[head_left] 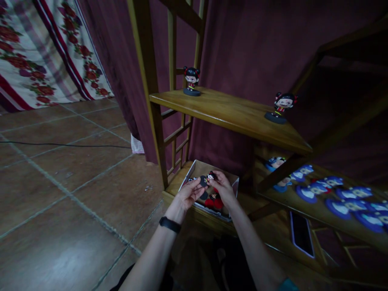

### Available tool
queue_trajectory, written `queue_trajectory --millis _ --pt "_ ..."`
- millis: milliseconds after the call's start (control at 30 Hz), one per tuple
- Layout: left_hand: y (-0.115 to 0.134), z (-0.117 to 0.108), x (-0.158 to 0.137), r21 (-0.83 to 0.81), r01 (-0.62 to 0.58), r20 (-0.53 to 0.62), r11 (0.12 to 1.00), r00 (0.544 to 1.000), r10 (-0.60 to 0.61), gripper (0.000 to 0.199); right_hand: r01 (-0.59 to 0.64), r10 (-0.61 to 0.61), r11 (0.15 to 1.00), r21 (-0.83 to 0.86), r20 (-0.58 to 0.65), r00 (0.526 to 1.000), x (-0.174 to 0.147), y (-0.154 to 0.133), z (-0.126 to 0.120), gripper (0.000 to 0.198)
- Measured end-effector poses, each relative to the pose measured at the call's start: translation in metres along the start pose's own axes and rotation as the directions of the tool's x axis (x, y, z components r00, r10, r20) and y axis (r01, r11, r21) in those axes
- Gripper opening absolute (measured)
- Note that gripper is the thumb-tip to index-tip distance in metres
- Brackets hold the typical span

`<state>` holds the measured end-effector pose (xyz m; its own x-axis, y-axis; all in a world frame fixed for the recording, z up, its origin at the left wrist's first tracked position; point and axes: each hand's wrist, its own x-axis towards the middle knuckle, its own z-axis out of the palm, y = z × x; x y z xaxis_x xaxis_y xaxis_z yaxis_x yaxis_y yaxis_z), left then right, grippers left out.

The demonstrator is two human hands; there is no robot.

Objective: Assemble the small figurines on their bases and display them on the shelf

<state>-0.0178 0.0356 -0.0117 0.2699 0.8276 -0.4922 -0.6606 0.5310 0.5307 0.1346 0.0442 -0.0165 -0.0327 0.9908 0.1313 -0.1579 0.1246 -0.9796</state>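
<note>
Both hands hold one small black-haired figurine (210,176) on a dark round base over an open cardboard box (234,186). My left hand (190,193) pinches the base between thumb and fingers. My right hand (223,187) grips the figurine near its head, fingers wrapped around it. Beneath them, inside the box, lie a red figurine (216,202) and other dark and red pieces, partly hidden by the hands. The box rests on the bottom board of a wooden shelf unit.
Two similar figurines stand on the wooden shelf (230,113) above: one at left (191,81), one at right (282,106). Several blue-and-white figurines (312,190) stand on a right-hand shelf. A phone (302,234) lies below them. A black cable (66,144) crosses the tiled floor.
</note>
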Motion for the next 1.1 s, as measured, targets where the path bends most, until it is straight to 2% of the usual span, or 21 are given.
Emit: queue_trajectory --millis 200,467,733,1100 --pt "-0.001 -0.001 0.002 -0.003 -0.003 0.002 1.0 1.0 0.003 0.017 0.002 -0.002 1.0 -0.016 0.003 1.0 0.001 -0.001 0.002 0.036" --pt "-0.001 -0.001 0.001 0.02 -0.002 -0.012 1.0 1.0 0.002 0.017 0.081 -0.077 0.989 -0.122 0.033 0.996 0.002 0.004 0.001 0.036" --pt "-0.001 -0.002 0.001 0.039 0.0 -0.011 0.999 1.0 0.0 0.016 0.068 -0.06 0.987 -0.147 0.058 0.997 0.001 0.003 0.0 0.034" --pt "-0.002 -0.003 0.003 0.05 -0.007 -0.021 0.999 1.0 0.008 0.013 0.065 -0.061 0.97 -0.236 0.027 0.998 0.004 0.015 -0.002 0.036"
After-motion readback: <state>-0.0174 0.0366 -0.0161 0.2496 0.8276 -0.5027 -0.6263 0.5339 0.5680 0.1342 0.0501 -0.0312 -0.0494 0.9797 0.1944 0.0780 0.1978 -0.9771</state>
